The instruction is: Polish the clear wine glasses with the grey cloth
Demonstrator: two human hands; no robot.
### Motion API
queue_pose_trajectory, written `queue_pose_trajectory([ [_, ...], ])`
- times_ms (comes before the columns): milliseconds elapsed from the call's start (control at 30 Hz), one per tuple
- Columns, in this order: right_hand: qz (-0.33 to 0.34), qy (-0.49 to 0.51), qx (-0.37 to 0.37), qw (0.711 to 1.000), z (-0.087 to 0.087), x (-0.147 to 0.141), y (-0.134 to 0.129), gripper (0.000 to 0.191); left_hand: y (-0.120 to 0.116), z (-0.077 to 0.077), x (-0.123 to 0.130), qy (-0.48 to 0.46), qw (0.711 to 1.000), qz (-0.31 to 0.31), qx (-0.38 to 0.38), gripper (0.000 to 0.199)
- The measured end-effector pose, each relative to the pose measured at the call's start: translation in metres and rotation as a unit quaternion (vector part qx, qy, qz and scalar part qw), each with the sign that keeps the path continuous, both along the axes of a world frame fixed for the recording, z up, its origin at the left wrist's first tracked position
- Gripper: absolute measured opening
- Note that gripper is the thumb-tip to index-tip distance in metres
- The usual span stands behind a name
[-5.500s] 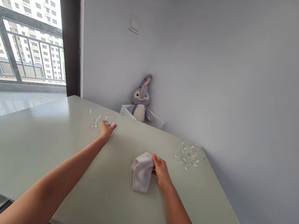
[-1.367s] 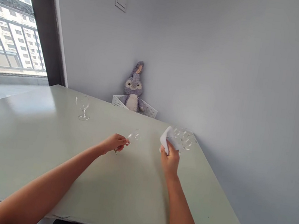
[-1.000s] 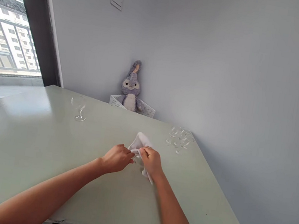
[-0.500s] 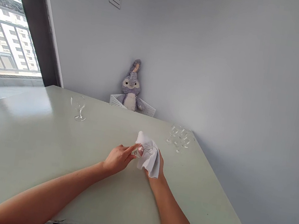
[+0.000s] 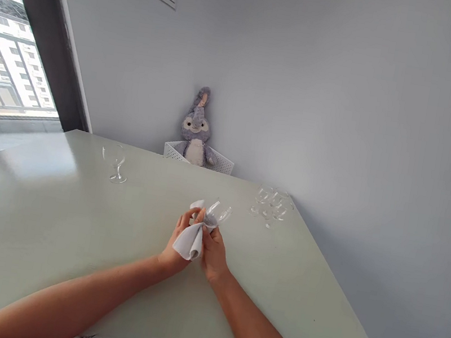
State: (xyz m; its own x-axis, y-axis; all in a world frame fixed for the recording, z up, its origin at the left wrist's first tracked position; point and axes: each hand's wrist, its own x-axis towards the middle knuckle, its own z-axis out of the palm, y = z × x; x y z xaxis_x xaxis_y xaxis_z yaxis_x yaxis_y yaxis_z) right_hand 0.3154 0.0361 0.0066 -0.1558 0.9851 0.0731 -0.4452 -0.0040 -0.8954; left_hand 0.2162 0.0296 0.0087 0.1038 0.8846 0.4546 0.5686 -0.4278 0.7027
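Note:
Near the middle of the pale table (image 5: 124, 290), a clear stemmed glass (image 5: 218, 213) is held with its bowl pointing up and away. My left hand (image 5: 180, 244) is closed on a white cloth (image 5: 187, 241), which is bunched around the lower part of the glass. From the other side, my right hand (image 5: 213, 251) has its fingers closed on the glass and the cloth edge. The cloth and fingers hide the stem and foot of the glass.
Several clear stemmed glasses (image 5: 271, 205) stand grouped at the table's right back edge. Another stemmed glass (image 5: 117, 177) stands alone at the left back. Behind the table, a plush rabbit (image 5: 197, 136) sits in a white perforated basket (image 5: 221, 164) against the wall.
The cloth has passed from my right hand to my left. The glass has turned so its bowl now faces away, and my right hand has moved left and gripped it.

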Motion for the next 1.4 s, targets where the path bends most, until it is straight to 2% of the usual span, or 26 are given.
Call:
queue_pose_trajectory([
  [100, -0.034, -0.001, -0.026, 0.999, -0.004, 0.008, 0.009, 0.034, 0.004, 0.005, -0.007, -0.005, 0.999, -0.038, 0.012, 0.049],
  [200, -0.033, 0.005, -0.047, 0.998, -0.001, 0.019, 0.015, 0.029, 0.015, 0.014, -0.021, -0.103, 0.993, -0.034, -0.043, 0.026],
  [300, 0.003, -0.020, -0.051, 0.999, 0.004, 0.025, 0.016, 0.030, 0.022, 0.025, -0.030, -0.205, 0.968, -0.031, -0.144, 0.032],
  [367, 0.034, -0.059, -0.026, 0.997, 0.005, 0.026, 0.014, 0.032, 0.021, 0.029, -0.031, -0.240, 0.944, -0.080, -0.211, 0.043],
  [467, 0.070, -0.167, 0.059, 0.982, 0.005, 0.024, 0.009, 0.032, 0.016, 0.029, -0.025, -0.278, 0.902, -0.164, -0.286, 0.052],
  [533, 0.071, -0.241, 0.117, 0.961, 0.006, 0.023, 0.007, 0.032, 0.014, 0.027, -0.022, -0.309, 0.878, -0.183, -0.316, 0.053],
  [600, 0.058, -0.289, 0.152, 0.943, 0.007, 0.024, 0.007, 0.031, 0.015, 0.027, -0.023, -0.323, 0.872, -0.173, -0.323, 0.052],
  [767, 0.028, -0.348, 0.183, 0.919, 0.009, 0.029, 0.010, 0.029, 0.019, 0.035, -0.031, -0.273, 0.912, -0.085, -0.293, 0.053],
  [900, 0.012, -0.391, 0.196, 0.899, 0.010, 0.030, 0.009, 0.028, 0.018, 0.040, -0.033, -0.269, 0.923, -0.084, -0.263, 0.048],
  [1000, -0.020, -0.405, 0.195, 0.893, 0.009, 0.031, 0.009, 0.028, 0.019, 0.041, -0.032, -0.296, 0.917, -0.097, -0.248, 0.042],
  [1133, -0.076, -0.377, 0.163, 0.909, 0.008, 0.040, 0.014, 0.030, 0.027, 0.041, -0.040, -0.346, 0.902, -0.087, -0.241, 0.033],
  [1233, -0.123, -0.357, 0.169, 0.910, 0.014, 0.049, 0.014, 0.032, 0.037, 0.038, -0.051, -0.429, 0.864, -0.080, -0.252, 0.032],
  [1300, -0.132, -0.372, 0.234, 0.889, 0.021, 0.051, 0.010, 0.032, 0.042, 0.035, -0.055, -0.493, 0.822, -0.080, -0.273, 0.031],
  [1333, -0.123, -0.392, 0.285, 0.866, 0.025, 0.050, 0.008, 0.031, 0.042, 0.032, -0.056, -0.517, 0.803, -0.079, -0.284, 0.030],
  [1400, -0.085, -0.453, 0.392, 0.796, 0.029, 0.045, 0.002, 0.033, 0.041, 0.028, -0.053, -0.545, 0.773, -0.088, -0.312, 0.026],
])
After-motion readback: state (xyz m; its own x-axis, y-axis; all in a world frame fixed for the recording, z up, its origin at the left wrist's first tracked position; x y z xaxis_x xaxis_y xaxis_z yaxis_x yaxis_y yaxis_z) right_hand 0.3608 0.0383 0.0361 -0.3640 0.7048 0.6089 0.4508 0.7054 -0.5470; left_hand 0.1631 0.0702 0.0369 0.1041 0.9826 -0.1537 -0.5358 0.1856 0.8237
